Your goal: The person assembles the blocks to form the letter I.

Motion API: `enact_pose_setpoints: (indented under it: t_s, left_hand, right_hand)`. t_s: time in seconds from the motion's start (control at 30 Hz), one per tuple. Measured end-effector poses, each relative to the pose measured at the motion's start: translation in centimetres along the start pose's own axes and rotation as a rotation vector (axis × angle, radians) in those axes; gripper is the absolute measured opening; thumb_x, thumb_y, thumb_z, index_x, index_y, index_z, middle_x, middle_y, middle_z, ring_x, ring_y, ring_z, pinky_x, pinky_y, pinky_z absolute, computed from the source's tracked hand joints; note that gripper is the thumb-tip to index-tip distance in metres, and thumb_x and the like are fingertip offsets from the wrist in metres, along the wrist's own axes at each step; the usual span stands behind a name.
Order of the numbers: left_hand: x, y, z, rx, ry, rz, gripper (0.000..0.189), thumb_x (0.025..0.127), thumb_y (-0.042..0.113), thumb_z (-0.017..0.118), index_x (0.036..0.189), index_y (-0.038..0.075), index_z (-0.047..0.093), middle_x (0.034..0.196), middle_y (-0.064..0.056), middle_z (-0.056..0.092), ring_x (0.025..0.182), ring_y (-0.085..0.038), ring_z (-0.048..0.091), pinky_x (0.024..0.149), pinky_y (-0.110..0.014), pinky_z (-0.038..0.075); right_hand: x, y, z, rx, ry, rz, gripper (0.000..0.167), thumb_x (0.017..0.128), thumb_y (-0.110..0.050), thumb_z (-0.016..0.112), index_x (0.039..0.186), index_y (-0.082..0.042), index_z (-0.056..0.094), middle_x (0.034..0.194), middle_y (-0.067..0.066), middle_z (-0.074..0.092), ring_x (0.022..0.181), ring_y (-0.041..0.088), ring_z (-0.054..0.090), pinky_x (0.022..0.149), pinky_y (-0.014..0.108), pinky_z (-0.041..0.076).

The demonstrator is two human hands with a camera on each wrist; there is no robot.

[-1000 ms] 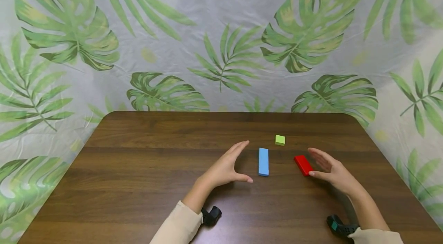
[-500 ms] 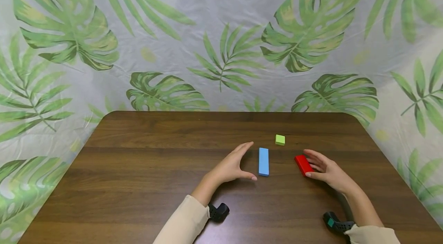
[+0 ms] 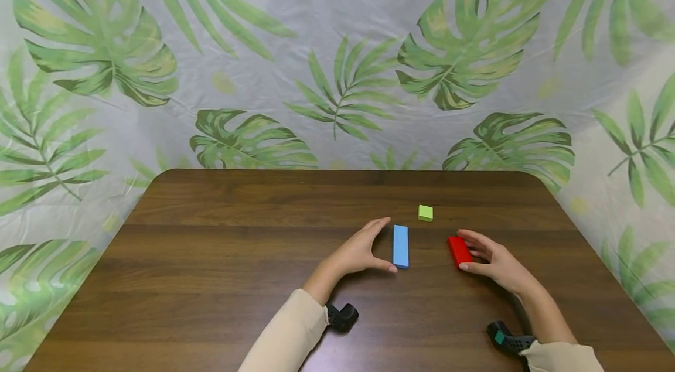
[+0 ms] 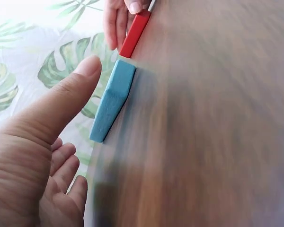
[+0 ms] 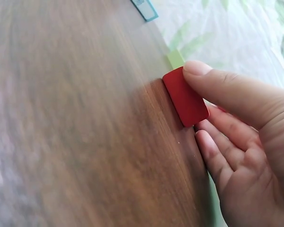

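- The blue block (image 3: 401, 246) lay flat on the counter (image 3: 211, 272), just beside the left hand (image 3: 355, 252), in front of the opening between thumb and fingers; a little space showed between thumb and block in the left wrist view.
- The left fingers were spread wide from the thumb and held nothing.
- The red block (image 3: 460, 253) lay at the right hand (image 3: 493, 260), its near corner meeting the thumb tip and its far end close to the index fingertip; the fingers curved behind it, and whether they gripped it could not be told.
- A gap of bare wood separated the two blocks, with the small green block (image 3: 425, 213) beyond them, nearer the far edge.
- The counter stretched broadly beyond the left hand's outer side, and its far corners were rounded.
- Both forearms, in cream sleeves (image 3: 290, 331), reached in from the near side and angled toward each other, palms turned inward.
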State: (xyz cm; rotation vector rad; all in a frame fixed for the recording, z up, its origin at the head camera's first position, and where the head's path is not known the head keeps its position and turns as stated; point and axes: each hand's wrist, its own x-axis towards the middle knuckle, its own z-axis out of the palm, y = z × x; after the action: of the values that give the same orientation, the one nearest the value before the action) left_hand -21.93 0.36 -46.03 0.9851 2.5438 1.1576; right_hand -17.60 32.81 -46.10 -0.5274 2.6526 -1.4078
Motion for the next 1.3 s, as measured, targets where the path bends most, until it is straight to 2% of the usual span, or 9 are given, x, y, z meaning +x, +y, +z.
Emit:
enact_pose_setpoints:
  t_s: [0.23,0.37,0.7,0.93,1.3]
  left_hand:
    - [0.7,-0.2,0.6,0.007,-0.018,-0.015,0.104,0.065,0.047,0.076,0.144,0.011,0.019,0.145,-0.003,0.022,0.13,-0.016,0.023,0.101,-0.035,0.028]
    - [1.0,-0.1,0.8,0.03,-0.024,-0.016,0.105,0.065,0.047,0.076,0.144,0.01,0.018,0.145,-0.004,0.022,0.13,-0.015,0.022,0.101,-0.034,0.027]
    - [1.8,0.5,1.0,0.105,-0.079,-0.039,0.104,0.066,0.045,0.076,0.144,0.009,0.017,0.146,-0.006,0.021,0.132,-0.018,0.018,0.103,-0.033,0.023]
    - [1.8,0.5,1.1,0.137,-0.064,-0.03,0.102,0.066,0.043,0.077,0.143,0.008,0.021,0.144,-0.006,0.026,0.131,-0.019,0.021,0.102,-0.033,0.024]
    - [1.6,0.4,1.0,0.087,-0.017,-0.029,0.1,0.066,0.041,0.077,0.143,0.008,0.021,0.144,-0.006,0.025,0.13,-0.016,0.024,0.1,-0.032,0.028]
  right_hand:
    - [0.2,-0.5,0.4,-0.025,0.007,0.0,0.067,0.079,-0.015,0.069,0.135,-0.001,0.035,0.132,0.023,0.039,0.112,0.027,0.044,0.085,0.011,0.035]
    - [0.1,-0.6,0.4,-0.036,0.013,0.013,0.067,0.079,-0.017,0.07,0.135,-0.002,0.036,0.13,0.023,0.041,0.111,0.036,0.044,0.084,0.013,0.037]
    - [-0.1,-0.4,0.2,-0.064,0.005,0.08,0.069,0.079,-0.022,0.069,0.135,-0.002,0.035,0.13,0.024,0.04,0.109,0.039,0.045,0.083,0.014,0.037]
    - [-0.1,-0.3,0.1,-0.076,-0.001,0.059,0.069,0.079,-0.02,0.069,0.135,0.0,0.034,0.13,0.026,0.039,0.109,0.04,0.044,0.084,0.015,0.037]
    - [-0.2,-0.3,0.3,-0.051,-0.012,0.096,0.069,0.081,-0.021,0.068,0.137,-0.002,0.032,0.132,0.025,0.037,0.112,0.04,0.042,0.082,0.012,0.035]
